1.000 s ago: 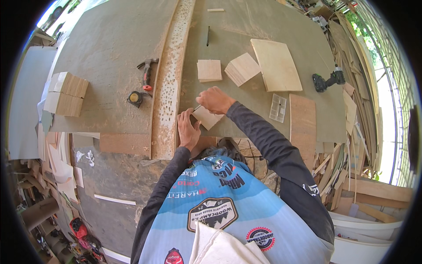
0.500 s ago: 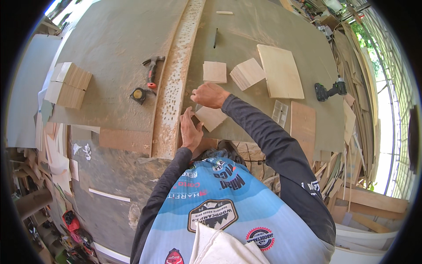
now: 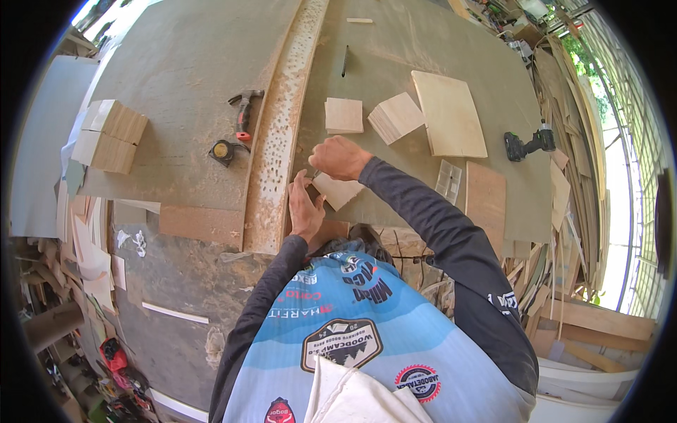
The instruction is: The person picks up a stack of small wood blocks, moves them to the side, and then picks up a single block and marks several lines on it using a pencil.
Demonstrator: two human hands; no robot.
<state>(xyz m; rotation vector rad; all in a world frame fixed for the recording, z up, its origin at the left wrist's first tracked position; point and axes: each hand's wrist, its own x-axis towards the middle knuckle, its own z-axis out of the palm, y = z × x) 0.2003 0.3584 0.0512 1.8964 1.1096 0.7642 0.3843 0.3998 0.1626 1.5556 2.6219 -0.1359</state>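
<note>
My right hand (image 3: 340,158) is closed in a fist above a small square plywood piece (image 3: 340,192). A thin dark bit shows just below the fist, too small to name. My left hand (image 3: 305,210) is at the left side of that square, against the pale perforated strip, its fingers bent together near the square's left corner. Whatever the left fingertips pinch is hidden. Beyond the fist lie a short stack of plywood squares (image 3: 344,115) and a fanned stack of squares (image 3: 396,118).
A larger plywood panel (image 3: 450,113), a clear compartment box (image 3: 448,180) and a cordless drill (image 3: 529,143) lie to the right. Left of the dusty perforated strip (image 3: 275,151) are a claw hammer (image 3: 243,115), a tape measure (image 3: 223,151) and stacked blocks (image 3: 109,135). A dark pen-like stick (image 3: 345,61) lies farther off.
My right fist has shifted very slightly to the right and away from me. My left hand stays at the plywood square, almost unmoved.
</note>
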